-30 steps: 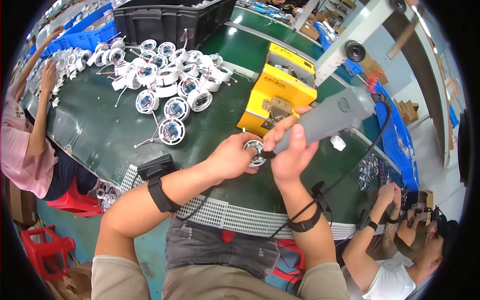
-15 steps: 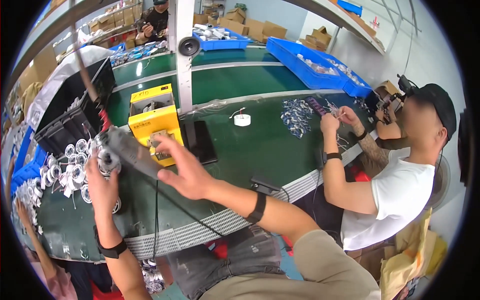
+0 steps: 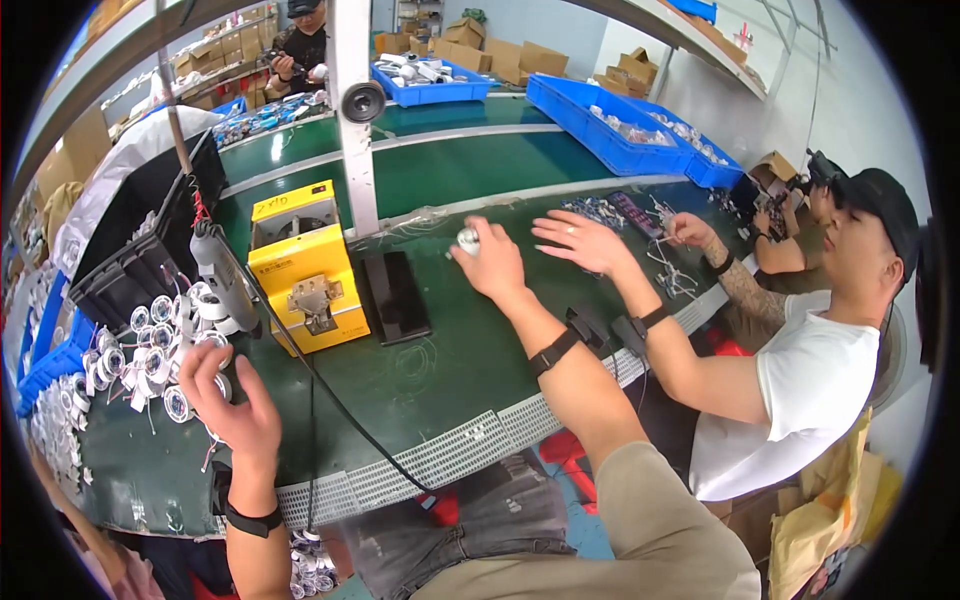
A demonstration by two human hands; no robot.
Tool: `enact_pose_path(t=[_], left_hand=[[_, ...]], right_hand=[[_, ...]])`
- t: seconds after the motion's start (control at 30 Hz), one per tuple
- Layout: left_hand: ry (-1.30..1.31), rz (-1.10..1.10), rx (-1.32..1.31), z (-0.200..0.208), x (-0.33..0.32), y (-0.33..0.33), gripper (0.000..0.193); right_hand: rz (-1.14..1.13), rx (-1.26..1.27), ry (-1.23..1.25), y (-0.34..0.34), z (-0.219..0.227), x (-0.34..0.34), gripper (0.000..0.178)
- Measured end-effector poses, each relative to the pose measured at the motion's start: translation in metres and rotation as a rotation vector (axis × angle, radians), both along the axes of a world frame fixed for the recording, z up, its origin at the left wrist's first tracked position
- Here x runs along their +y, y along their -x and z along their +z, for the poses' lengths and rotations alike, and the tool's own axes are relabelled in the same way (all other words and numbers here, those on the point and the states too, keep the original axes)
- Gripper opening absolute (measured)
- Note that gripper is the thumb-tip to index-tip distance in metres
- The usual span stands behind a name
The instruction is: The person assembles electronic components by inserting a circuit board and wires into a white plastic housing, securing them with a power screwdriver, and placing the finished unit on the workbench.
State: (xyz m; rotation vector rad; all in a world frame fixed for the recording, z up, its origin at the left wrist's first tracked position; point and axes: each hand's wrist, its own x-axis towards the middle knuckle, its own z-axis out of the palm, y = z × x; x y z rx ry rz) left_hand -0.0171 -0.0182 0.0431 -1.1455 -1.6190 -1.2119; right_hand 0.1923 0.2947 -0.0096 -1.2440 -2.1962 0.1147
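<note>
My right hand [image 3: 492, 264] reaches over the green bench, its fingers closed around a small white round part [image 3: 468, 240]. The fingers hide much of that part. My left hand [image 3: 236, 402] is raised over the bench with fingers loosely bent and apart, holding nothing. Beside it lies a pile of white round lamp parts with wires [image 3: 152, 350]. A grey electric screwdriver [image 3: 222, 278] hangs by a red coiled cord above the pile's right side, apart from both hands. Between my hands stands a yellow machine [image 3: 305, 262] with a metal fixture [image 3: 318, 302] on its front.
A dark flat phone-like slab [image 3: 398, 296] lies right of the machine. A co-worker's open hand [image 3: 582, 242] is close to my right hand. Small wired parts [image 3: 600, 208] lie beyond. Blue bins [image 3: 610, 135] and a black crate [image 3: 150, 240] border the bench; a black cable [image 3: 350, 410] crosses it.
My right hand has moved from the screwdriver to the white part on the right and closed on it. The screwdriver now hangs more upright. My left hand has lowered; the co-worker's hand has come nearer.
</note>
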Motion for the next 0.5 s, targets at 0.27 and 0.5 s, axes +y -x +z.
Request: enact_pose_path(t=[0.27, 0.5], left_hand=[[0.442, -0.642, -0.16, -0.014, 0.008, -0.026, 0.034], [0.574, -0.635, -0.115, -0.028, 0.006, -0.023, 0.077]], right_hand=[[0.812, 0.739, -0.15, 0.034, 0.049, -0.12, 0.067], [1.136, 0.58, 0.017, 0.055, 0.027, -0.182, 0.083]])
